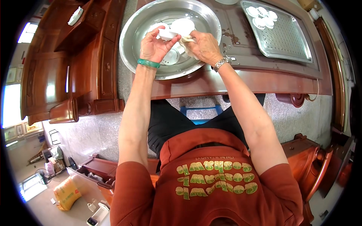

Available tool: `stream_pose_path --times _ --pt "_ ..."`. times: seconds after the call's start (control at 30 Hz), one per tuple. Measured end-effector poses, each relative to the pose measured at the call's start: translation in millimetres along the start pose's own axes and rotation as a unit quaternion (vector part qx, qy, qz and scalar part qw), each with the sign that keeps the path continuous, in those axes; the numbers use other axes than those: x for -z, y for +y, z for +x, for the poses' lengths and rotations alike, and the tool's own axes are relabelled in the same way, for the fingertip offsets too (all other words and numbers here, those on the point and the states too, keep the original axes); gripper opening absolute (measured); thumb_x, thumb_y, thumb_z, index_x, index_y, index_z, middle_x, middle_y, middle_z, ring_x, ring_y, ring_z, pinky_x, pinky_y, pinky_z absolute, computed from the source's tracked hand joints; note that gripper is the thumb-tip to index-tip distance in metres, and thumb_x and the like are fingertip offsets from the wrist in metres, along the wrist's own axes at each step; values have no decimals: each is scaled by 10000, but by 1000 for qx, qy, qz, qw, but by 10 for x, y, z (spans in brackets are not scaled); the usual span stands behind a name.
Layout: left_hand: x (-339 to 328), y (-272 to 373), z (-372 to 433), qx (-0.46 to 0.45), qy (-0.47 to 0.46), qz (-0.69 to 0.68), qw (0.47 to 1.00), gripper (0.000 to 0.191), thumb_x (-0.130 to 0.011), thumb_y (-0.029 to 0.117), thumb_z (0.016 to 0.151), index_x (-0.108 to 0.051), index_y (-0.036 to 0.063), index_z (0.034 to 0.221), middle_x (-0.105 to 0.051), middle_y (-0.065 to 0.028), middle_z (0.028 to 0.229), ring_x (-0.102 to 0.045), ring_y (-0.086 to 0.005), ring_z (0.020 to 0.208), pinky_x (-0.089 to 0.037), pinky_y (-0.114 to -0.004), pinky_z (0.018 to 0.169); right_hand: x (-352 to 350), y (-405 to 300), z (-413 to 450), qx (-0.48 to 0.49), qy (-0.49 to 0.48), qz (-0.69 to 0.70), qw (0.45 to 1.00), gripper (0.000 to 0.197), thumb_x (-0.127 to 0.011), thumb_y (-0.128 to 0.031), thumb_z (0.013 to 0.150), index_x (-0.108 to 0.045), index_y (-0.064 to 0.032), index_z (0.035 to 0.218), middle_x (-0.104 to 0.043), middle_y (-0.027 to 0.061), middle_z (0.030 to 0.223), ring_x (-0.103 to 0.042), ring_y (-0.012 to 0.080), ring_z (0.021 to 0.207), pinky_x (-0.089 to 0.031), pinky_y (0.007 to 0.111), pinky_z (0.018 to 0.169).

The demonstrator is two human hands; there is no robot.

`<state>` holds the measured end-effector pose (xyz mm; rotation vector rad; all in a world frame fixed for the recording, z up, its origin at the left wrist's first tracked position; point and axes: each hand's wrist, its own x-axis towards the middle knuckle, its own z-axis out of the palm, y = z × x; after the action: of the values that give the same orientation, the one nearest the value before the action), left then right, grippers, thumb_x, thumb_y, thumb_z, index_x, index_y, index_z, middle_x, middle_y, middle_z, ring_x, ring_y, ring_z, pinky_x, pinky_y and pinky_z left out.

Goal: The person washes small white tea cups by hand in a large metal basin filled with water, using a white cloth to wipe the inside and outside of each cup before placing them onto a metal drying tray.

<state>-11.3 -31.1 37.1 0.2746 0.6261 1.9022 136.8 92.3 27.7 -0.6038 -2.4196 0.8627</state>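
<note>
Over a wide stainless steel basin (128, 53) of water, my left hand (155, 46) holds a small white cup (167, 34) tilted between thumb and fingers. My right hand (204, 48) grips a pale cloth (189, 46) just to the right of the cup. White dishes lie in the basin below both hands, among them a round white piece (183, 26) and a white lidded or bowl-like piece with dark marks (171, 57). Several small white cups (259, 23) stand grouped on a perforated steel tray (285, 42) at the upper right.
The basin and tray rest on a dark wooden table (240, 60) with water drops between them. A carved wooden bench (82, 56) stands at the left, bearing a small white object (75, 16). A blue stool (202, 121) shows between my legs. Wooden chairs (299, 158) stand behind.
</note>
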Motion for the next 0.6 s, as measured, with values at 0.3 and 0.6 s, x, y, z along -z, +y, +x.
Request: stream_pose_path --times 0.3,0.6 --pt "32 -263 -15 -4 170 154 973 299 -527 48 849 -435 -30 1122 -497 -158 1119 -531 -301 1012 -430 -519 949 -45 47 26 -27 113 215 970 235 -614 -246 739 -628 -35 841 -616 179 722 -597 330 673 -471 369 611" --pt "-151 -433 -50 35 112 267 957 209 -469 79 874 -519 -44 1035 -589 -119 967 -596 -238 916 -512 -416 815 -8 8 50 -38 63 75 995 252 -590 -292 786 -616 -45 827 -563 166 620 -539 303 555 -430 349 541"
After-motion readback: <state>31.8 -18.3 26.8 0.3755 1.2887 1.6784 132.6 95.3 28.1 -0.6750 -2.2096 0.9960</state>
